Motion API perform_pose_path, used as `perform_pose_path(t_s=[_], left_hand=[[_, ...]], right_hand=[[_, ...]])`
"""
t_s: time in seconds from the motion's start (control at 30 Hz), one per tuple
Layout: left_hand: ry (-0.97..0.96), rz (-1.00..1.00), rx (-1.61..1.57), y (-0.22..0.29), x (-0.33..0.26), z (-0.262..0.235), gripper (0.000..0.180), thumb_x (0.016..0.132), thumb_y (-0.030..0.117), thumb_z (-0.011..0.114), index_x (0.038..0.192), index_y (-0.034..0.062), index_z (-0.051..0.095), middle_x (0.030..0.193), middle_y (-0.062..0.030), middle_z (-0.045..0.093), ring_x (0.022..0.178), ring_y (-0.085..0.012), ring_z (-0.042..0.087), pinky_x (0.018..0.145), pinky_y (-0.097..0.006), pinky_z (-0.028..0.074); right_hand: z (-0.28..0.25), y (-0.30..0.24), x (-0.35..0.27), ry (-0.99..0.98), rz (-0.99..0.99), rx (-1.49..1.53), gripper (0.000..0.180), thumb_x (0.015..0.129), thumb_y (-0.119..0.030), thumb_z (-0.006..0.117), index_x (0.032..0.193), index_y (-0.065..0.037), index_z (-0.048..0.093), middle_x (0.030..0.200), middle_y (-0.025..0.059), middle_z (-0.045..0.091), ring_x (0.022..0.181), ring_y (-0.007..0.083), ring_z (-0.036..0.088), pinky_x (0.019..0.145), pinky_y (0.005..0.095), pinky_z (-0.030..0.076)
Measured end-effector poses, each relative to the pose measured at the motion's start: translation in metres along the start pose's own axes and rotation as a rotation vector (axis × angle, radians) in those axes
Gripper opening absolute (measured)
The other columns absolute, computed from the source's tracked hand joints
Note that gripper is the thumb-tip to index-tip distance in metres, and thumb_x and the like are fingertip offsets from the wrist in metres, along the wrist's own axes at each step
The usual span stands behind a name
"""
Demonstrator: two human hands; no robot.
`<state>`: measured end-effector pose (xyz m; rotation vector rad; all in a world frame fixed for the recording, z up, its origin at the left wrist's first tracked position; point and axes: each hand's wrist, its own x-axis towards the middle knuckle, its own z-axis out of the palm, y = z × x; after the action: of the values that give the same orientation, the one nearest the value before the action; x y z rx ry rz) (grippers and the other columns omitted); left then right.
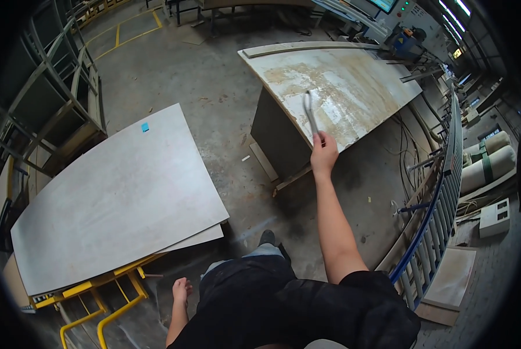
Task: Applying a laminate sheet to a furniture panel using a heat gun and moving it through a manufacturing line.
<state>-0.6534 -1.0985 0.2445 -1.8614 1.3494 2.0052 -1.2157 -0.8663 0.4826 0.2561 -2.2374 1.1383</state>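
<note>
My right hand [323, 152] is stretched forward over the near edge of a stained, whitish worktable [359, 75]. It is closed on the lower end of a thin grey metal tool [310, 113] that lies across the tabletop, pointing away from me. My left hand [181, 289] hangs low by my hip with loose fingers and holds nothing. It is close to the yellow frame [112, 285] under a stack of large grey boards [121, 192] at my left.
Metal racks [57, 99] stand at the far left. A blue-edged roller conveyor [440, 203] curves along the right, with rolled material [493, 163] and a white block [494, 218] beyond it. The concrete floor [214, 99] has yellow lines far off.
</note>
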Motion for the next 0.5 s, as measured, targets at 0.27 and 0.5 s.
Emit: perform_pose_path(t_s=[0.27, 0.5], left_hand=[[0.026, -0.051, 0.052, -0.019, 0.013, -0.025, 0.022, 0.091, 0.030, 0.052, 0.102, 0.0106, 0.054, 0.093, -0.0051, 0.060, 0.071, -0.0165, 0.057, 0.058, -0.032, 0.049], [-0.046, -0.041, -0.006, -0.026, 0.025, -0.031, 0.023, 0.091, 0.031, 0.052, 0.100, 0.0101, 0.052, 0.090, -0.0047, 0.058, 0.071, -0.0176, 0.057, 0.059, -0.033, 0.050]], right_hand=[[-0.008, 0.093, 0.018, -0.243, 0.293, -0.385, 0.039, 0.074, -0.033, 0.069, 0.099, -0.002, 0.066, 0.096, 0.0211, 0.063, 0.090, 0.0354, 0.061, 0.080, 0.0395, 0.047], [-0.009, 0.093, 0.006, -0.195, 0.291, -0.339, 0.050, 0.071, -0.036, 0.072, 0.107, -0.003, 0.063, 0.099, 0.0204, 0.060, 0.094, 0.0345, 0.058, 0.082, 0.0388, 0.047]])
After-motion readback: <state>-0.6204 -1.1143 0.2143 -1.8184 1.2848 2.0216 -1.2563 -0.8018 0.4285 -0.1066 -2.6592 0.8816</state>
